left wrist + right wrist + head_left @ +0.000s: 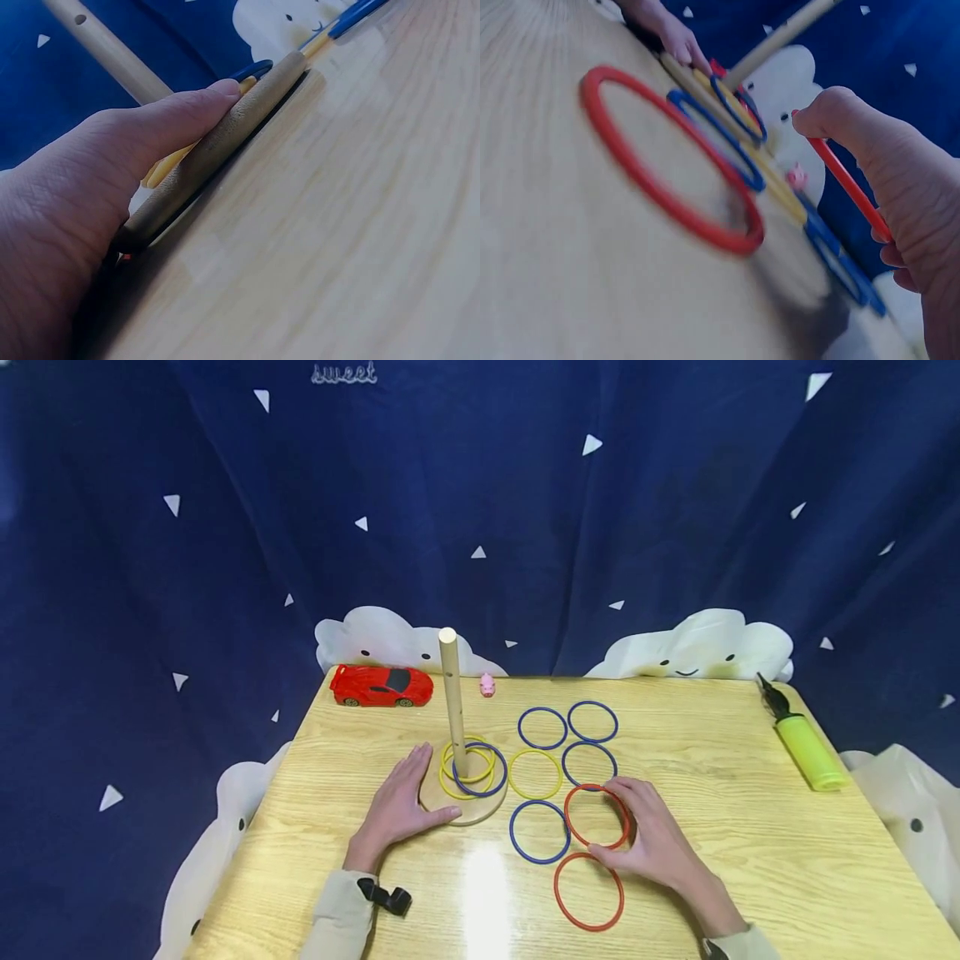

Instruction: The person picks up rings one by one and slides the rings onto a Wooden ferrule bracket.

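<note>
Up on the curtain: pale letters spell "sweet", left of centre.
Right hand: pinching a red ring by its right side, thumb and fingers.
Where that ring is: lifted clear of the tabletop, right of the peg; from the head cam it overlaps a blue one.
Which way it faces: it's round, so no real long axis. Opening faces up at the head cam; edge-on, a slanted bar, to the right wrist cam.
Peg: upright on a round base, long axis pointing up, two yellow rings and one blue round its foot.
Left hand: spread beside the base, thumb over the rim.
Loose rings: four blue, one yellow, and another red ring nearest the person.
Back edge: red car, nose right, plus a pink pig.
Far right: lime pump, black nozzle pointing backward.
</note>
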The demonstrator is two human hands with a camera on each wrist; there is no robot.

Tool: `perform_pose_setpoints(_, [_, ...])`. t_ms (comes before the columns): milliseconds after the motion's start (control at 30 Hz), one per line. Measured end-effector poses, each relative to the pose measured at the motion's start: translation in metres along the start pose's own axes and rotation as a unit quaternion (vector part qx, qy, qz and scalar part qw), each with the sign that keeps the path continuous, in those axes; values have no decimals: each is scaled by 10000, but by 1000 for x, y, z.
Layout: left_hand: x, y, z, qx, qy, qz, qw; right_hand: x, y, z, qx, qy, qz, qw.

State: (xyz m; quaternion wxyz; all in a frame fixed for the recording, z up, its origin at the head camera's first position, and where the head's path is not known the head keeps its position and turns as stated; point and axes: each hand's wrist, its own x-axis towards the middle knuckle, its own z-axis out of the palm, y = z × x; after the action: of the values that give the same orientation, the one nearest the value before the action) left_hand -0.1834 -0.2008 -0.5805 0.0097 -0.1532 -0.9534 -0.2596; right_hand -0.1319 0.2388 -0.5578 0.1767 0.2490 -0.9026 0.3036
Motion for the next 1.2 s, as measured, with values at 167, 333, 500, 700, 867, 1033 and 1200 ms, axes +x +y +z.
perform_pose_setpoints(167, [2,2,-1,-28,17,30,10000,34,-12,-8,16,-28,-626,9980])
perform_pose_setpoints(333, [5,4,0,-65,70,128,9999,70,-27,-22,99,-110,-894,9959])
perform_pose_setpoints(500, [7,4,1,-22,42,74,10000,109,-41,-37,201,-138,-1110,9935])
perform_pose_setpoints(700, [8,3,1,-77,35,67,9999,153,-61,-51,315,-88,-1485,9884])
perform_pose_setpoints(867, [9,3,2,-58,152,158,9997,186,-78,-66,719,-5,-1697,9829])
perform_pose_setpoints(1033, [5,3,1,-97,132,169,9997,218,-98,-80,1214,277,-1991,9720])
perform_pose_setpoints(1200, [2,2,0,-61,44,67,9999,248,-118,-92,1520,651,-2309,9588])
